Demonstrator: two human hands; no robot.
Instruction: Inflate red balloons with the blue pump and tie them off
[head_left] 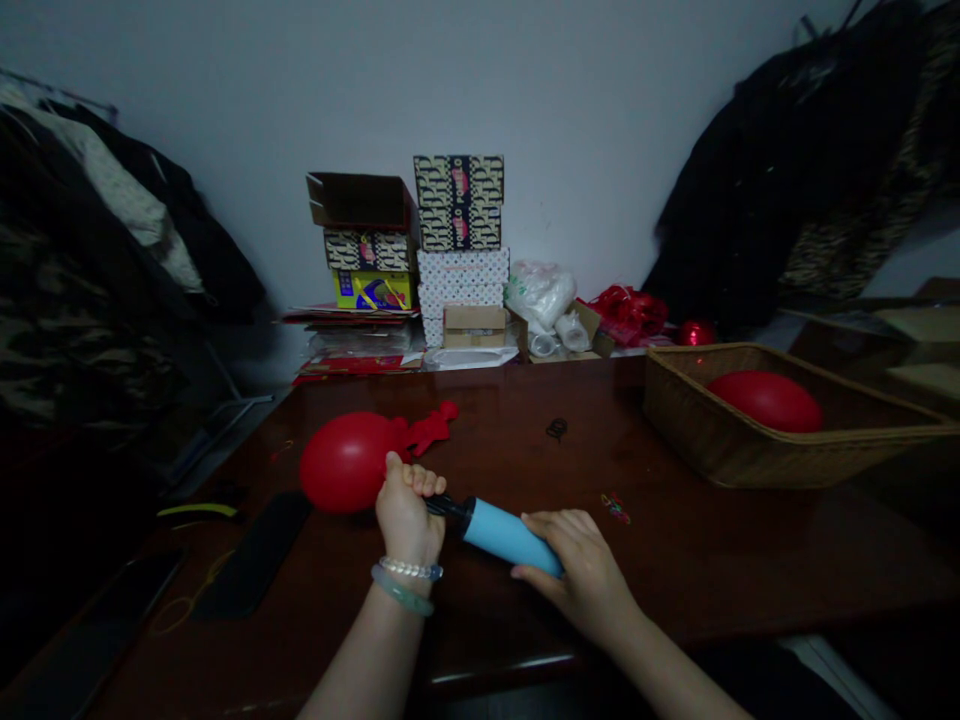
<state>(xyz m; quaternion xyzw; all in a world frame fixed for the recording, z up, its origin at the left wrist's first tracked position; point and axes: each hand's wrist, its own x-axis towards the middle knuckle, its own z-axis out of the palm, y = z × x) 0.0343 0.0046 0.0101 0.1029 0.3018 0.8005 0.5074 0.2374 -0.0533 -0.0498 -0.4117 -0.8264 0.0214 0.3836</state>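
Observation:
My left hand (409, 505), with a beaded bracelet and a bangle at the wrist, is closed where a red balloon (345, 462) meets the black nozzle of a hand pump (510, 535). The balloon is partly inflated and lies to the left of that hand; its neck is hidden by my fingers. Around the pump's light blue barrel my right hand (581, 570) is wrapped, thumb on the near side. Behind the balloon lie several limp red balloons (431, 430) on the dark wooden table (517, 440).
At right stands a wicker basket (697, 450) holding an inflated red balloon (765, 400). Small coloured bands (616, 508) and a dark coiled item (556, 430) lie mid-table. A dark flat phone-like slab (255, 555) is at left. Stacked boxes (461, 290) line the wall.

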